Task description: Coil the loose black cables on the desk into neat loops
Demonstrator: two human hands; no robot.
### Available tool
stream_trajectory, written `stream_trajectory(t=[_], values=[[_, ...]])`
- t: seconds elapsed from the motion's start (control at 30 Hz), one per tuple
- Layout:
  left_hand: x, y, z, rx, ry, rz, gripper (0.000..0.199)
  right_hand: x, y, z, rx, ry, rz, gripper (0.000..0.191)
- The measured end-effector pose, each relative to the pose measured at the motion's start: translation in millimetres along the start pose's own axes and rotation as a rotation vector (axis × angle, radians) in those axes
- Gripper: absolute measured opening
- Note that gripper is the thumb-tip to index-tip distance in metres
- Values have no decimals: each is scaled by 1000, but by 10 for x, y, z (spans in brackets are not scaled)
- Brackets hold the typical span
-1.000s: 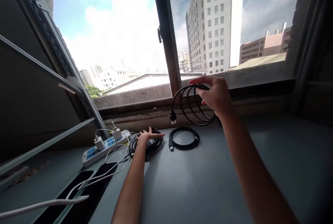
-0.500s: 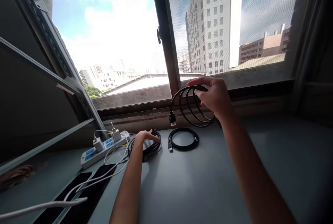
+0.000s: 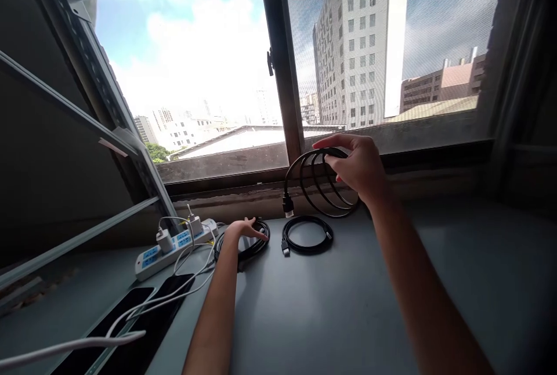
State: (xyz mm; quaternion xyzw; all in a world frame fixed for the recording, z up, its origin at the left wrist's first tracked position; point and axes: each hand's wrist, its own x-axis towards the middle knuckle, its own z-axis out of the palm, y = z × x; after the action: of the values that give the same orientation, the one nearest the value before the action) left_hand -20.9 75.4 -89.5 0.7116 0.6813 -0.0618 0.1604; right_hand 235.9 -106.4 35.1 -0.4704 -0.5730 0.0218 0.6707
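Observation:
My right hand [image 3: 359, 169] pinches the top of a loosely coiled black cable [image 3: 303, 183], which hangs above the table near the window sill. Its plug end [image 3: 288, 205], with a pale tip, dangles at the left. Below it, a second coiled black cable [image 3: 307, 251] lies flat, showing a plug with a light metal end at its left. Farther left, my left hand [image 3: 242, 231] rests over a thicker black cable coil [image 3: 250, 255], thumb and a finger spread apart. The palm hides part of that coil, and whether any finger hooks under it is unclear.
A white power strip [image 3: 145, 272] with two plugged-in chargers stands at the left. White cables [image 3: 165, 296] run from there across two dark phone-like slabs [image 3: 162, 316]. A metal shelf frame [image 3: 150, 175] rises at left, and a window sill [image 3: 235, 180] borders the table's back.
The view has shifted slightly. Both hands keep nearly the same places, and the hanging cable sits a touch lower in the picture. Nothing has been let go.

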Motion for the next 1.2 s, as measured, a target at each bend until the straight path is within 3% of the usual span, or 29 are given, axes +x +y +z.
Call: stream_trajectory(t=[0.1,0.2,0.3,0.37,0.43,0.53,0.67,0.83,0.93,1.1,1.2], values=[[-88,30,-76,-58,57,12,108,-5,-9,12,2,-43,40,27],[-273,153,-271,-150,180,126,89,-4,5,33,-9,-105,66,24],[-602,413,-512,-288,383,362,56,5,24,55,-20,-147,73,22],[-883,632,-626,-404,519,543,52,10,21,63,-1,-167,73,22],[-1164,841,-668,-679,615,906,52,13,3,62,44,-205,80,23],[-1480,1075,-613,-745,686,1076,37,14,-35,43,137,-298,94,32],[-1637,1214,-510,-782,618,1138,38,17,-63,-18,260,-438,84,47],[-1678,1157,-570,-925,594,1115,31,22,-83,-119,379,-578,152,49],[-1675,1066,-632,-1009,630,1047,35,27,-88,-149,406,-492,196,43],[-1596,985,-667,-1142,816,932,56,48,-46,-140,386,-386,219,32],[-1560,979,-666,-1267,826,941,55,67,-8,-118,417,-294,197,26]])
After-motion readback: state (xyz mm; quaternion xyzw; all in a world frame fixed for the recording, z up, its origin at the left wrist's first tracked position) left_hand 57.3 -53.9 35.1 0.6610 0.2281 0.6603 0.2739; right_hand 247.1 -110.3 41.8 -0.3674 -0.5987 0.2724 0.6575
